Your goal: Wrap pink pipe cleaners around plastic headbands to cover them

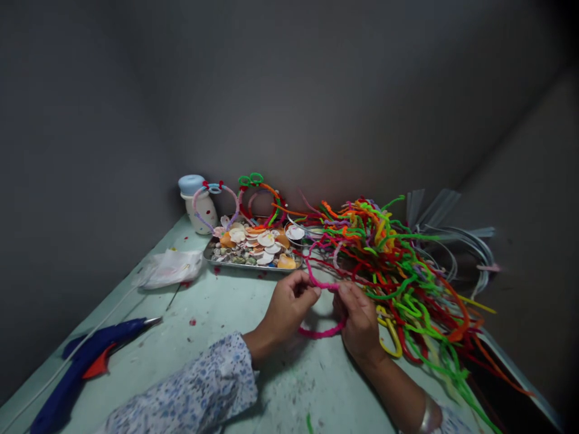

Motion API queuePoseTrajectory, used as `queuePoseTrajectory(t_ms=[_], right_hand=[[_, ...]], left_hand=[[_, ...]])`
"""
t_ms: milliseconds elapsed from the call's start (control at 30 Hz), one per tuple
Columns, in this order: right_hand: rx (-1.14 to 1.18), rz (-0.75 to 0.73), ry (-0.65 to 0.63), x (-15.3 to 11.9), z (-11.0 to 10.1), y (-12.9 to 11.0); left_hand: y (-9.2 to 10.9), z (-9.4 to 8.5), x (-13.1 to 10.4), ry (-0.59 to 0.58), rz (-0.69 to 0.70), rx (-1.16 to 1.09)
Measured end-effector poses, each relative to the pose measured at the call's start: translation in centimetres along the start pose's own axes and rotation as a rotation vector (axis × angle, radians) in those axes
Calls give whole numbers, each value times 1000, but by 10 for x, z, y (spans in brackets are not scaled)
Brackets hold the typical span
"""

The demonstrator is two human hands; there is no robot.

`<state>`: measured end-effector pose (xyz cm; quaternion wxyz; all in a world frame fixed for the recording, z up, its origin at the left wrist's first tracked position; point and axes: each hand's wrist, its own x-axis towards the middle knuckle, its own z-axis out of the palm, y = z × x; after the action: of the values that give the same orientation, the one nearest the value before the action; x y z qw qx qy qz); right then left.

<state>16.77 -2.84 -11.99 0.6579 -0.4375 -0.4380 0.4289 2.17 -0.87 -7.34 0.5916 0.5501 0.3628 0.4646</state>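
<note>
A bright pink pipe cleaner (322, 333) is bent into a loop between my hands, over the front middle of the table. My left hand (289, 307) pinches it with thumb and fingertips at the loop's left side. On the other side my right hand (360, 319) is closed on the same pipe cleaner near its upper edge. A pink length rises from between the fingers toward the pile behind. Parts of the loop are hidden behind the fingers.
A metal tray (253, 267) of shells and discs stands behind my hands, with decorated rings (239, 205) above it. Tangled pipe cleaners (384, 253) cover the right side. At left lie a blue glue gun (90, 361) and a plastic bag (169, 269); a white bottle (199, 211) stands behind.
</note>
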Motion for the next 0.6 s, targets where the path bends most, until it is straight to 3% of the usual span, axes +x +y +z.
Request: queuePoseTrajectory(t_ms=[600], right_hand=[[-91,-50,-32,1,-2,0]], left_hand=[[0,3,-2,66,3,91]])
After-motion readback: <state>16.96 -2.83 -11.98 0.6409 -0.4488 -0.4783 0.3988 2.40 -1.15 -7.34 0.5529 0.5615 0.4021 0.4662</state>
